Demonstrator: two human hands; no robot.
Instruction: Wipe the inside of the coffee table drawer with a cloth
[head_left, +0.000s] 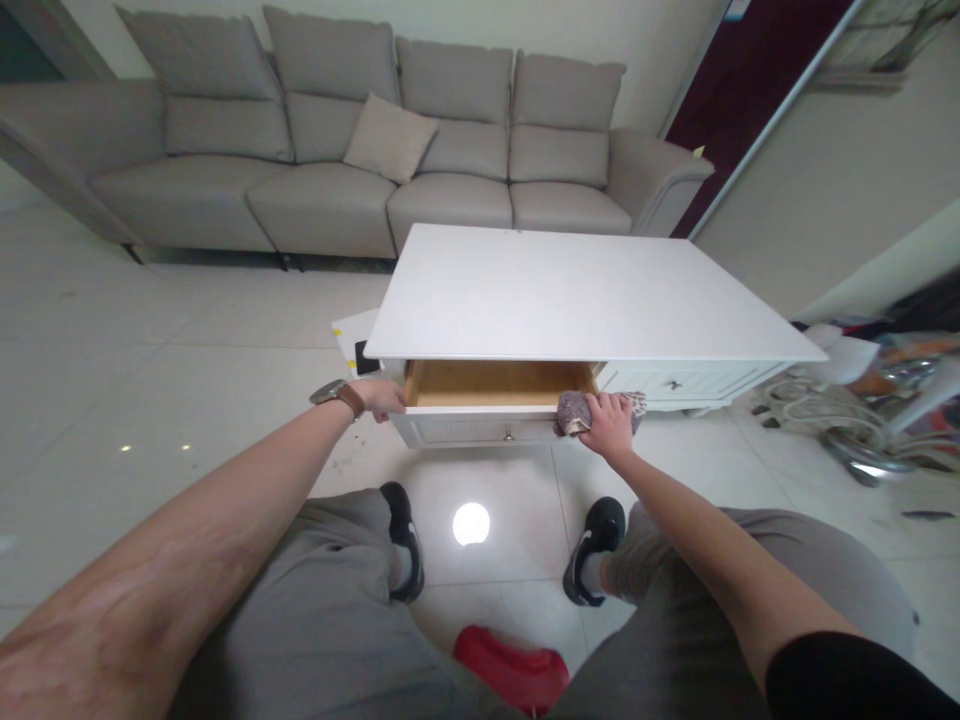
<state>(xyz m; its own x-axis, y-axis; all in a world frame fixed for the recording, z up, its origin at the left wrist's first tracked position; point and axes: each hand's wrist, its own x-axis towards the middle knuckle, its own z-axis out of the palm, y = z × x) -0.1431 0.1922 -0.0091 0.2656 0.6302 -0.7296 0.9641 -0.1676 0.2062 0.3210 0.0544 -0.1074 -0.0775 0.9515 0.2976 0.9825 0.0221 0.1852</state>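
A white coffee table (585,290) stands before me with its left drawer (457,430) pulled out. The bare wooden inside of the drawer shows. At the drawer's left front corner, my left hand (381,395) is closed on the edge; a watch with a brown strap is on that wrist. My right hand (609,425) grips a bunched, patterned cleaning cloth (574,412) against the drawer's right front corner. A small knob (508,435) sits on the drawer front between the hands.
A grey sofa (322,205) with a loose cushion (390,138) stands behind the table. Cables (795,405) and a round metal base (862,455) lie on the floor at right. Between my feet is a red object (511,670). A white board (349,335) lies by the table's left side.
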